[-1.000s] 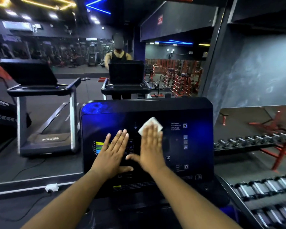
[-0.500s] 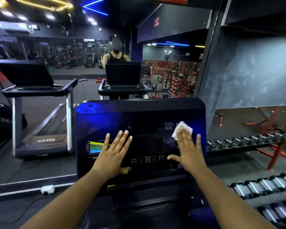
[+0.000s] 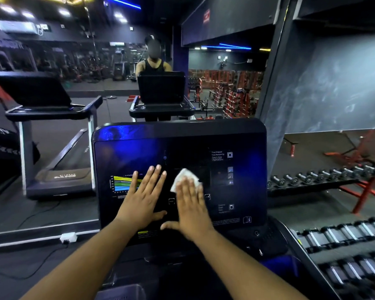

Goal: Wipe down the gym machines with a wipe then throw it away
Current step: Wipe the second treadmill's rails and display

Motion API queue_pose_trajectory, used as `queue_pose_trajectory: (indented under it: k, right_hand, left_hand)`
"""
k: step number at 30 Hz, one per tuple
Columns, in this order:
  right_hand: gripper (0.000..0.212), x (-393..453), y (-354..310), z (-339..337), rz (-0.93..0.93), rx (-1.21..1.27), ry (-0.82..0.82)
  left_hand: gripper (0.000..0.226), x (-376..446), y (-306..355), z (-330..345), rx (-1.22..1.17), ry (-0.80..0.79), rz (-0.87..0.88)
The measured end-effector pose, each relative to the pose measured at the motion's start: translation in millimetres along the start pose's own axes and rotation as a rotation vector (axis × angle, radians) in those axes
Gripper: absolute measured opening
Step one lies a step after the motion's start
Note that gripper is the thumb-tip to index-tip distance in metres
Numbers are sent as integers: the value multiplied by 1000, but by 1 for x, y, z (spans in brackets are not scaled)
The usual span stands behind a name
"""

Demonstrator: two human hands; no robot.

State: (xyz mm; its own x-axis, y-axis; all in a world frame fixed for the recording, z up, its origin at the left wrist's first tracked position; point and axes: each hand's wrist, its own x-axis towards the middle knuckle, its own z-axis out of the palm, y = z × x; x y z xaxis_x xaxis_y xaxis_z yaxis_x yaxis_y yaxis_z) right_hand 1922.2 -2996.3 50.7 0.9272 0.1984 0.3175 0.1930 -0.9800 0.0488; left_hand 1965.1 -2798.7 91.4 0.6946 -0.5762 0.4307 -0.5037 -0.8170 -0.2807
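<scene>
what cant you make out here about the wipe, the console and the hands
- Wipe: mostly hidden under the right hand, head view; its full shape cannot be told.
- Right hand: motion-blurred, finger outlines soft.
- Console: small print too small and blurred to read; middle buttons covered by both hands, including the left hand.
- Console base: dark, and partly behind the forearms.

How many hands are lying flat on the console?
2. The left hand lies beside the coloured chart; the right hand presses the white wipe mid-panel.

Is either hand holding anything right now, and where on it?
Right hand presses the wipe flat under straight fingers; its top edge shows. Left hand holds nothing.
</scene>
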Motion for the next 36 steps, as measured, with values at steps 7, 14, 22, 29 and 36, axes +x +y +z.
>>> queue_pose_trajectory:
  k: [7,14,22,29,36]
  right_hand:
    - [123,-43,61,15,-233,-225,-140]
    - [119,-82,186,-17,248,-120,-165]
    - [133,-157,157,46,202,16,-294]
    - [122,-70,211,-23,177,-103,-27]
    - [131,-99,167,19,34,-35,-176]
  left_hand:
    - [120,-5,20,4,4,40,60]
    - [119,5,62,12,38,-24,114]
    - [118,12,99,23,36,-46,138]
    - [120,24,121,24,44,-90,118]
    - [110,9,124,31,21,-43,38]
